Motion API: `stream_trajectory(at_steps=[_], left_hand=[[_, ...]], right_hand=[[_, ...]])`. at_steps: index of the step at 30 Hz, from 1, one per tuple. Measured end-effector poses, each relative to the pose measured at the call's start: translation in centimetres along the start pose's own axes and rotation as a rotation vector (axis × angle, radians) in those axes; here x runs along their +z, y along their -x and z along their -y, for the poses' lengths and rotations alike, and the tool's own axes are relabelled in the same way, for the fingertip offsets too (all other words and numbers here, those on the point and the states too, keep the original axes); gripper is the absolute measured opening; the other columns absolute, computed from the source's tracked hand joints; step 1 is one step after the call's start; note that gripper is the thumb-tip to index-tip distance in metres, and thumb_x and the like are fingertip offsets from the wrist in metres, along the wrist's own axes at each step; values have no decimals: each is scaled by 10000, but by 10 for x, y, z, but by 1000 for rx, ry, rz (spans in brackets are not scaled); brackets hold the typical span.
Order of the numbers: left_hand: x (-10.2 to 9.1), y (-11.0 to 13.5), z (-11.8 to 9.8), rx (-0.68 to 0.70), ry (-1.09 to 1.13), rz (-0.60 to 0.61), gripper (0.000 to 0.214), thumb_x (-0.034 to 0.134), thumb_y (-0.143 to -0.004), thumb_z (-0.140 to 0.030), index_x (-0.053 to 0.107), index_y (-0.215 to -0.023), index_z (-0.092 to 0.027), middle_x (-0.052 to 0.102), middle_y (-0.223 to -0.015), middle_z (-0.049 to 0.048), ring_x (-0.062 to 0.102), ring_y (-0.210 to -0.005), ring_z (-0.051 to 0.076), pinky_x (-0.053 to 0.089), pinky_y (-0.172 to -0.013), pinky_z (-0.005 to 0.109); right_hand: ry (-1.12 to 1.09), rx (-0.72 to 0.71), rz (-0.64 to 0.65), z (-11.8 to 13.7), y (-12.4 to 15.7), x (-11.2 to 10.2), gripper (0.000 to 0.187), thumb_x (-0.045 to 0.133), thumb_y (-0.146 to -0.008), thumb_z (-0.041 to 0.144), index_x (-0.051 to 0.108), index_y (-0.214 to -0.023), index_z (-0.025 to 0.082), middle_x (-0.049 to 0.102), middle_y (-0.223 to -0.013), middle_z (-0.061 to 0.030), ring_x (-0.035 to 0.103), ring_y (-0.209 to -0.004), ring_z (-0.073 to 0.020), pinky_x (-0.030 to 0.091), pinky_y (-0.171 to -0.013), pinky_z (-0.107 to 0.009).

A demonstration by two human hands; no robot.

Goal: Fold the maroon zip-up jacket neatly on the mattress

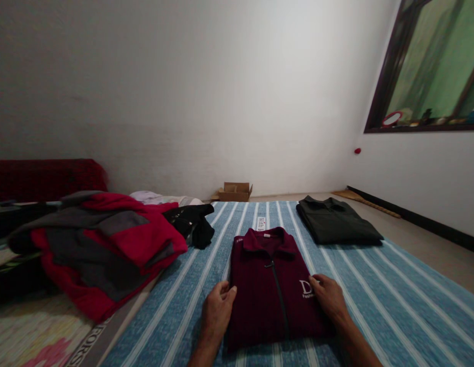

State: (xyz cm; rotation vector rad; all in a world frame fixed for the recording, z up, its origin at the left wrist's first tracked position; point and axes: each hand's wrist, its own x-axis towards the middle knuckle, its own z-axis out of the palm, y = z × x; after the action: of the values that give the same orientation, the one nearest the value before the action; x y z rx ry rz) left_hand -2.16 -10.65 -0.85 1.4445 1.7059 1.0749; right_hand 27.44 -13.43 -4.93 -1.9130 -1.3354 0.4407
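Note:
A folded maroon zip-up jacket lies front up on the striped bed sheet, its collar pointing away from me. White lettering shows on its right side, and a dark zipper runs down the middle. At the jacket's left edge, my left hand is closed with its fingers curled round the side. My right hand pinches the opposite edge beside the lettering. The fingertips of both hands are partly hidden by the cloth. Farther back on the right rests a folded dark jacket.
A red and grey jacket lies heaped on the left, with a crumpled black garment beside it. The blue striped sheet spreads beneath the folded clothes. Near the wall stands an open cardboard box. A window is at upper right.

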Motion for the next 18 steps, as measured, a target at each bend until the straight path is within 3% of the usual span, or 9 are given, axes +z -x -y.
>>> stream_trajectory(at_steps=[18], left_hand=[[0, 1, -4, 3, -24, 4, 232, 549, -722, -291, 616, -890, -147, 713, -893, 109, 676, -865, 226, 512, -791, 300]], right_hand=[[49, 2, 24, -3, -2, 1, 415, 378, -839, 428, 699, -819, 166, 703, -836, -80, 643, -802, -213, 419, -702, -261]])
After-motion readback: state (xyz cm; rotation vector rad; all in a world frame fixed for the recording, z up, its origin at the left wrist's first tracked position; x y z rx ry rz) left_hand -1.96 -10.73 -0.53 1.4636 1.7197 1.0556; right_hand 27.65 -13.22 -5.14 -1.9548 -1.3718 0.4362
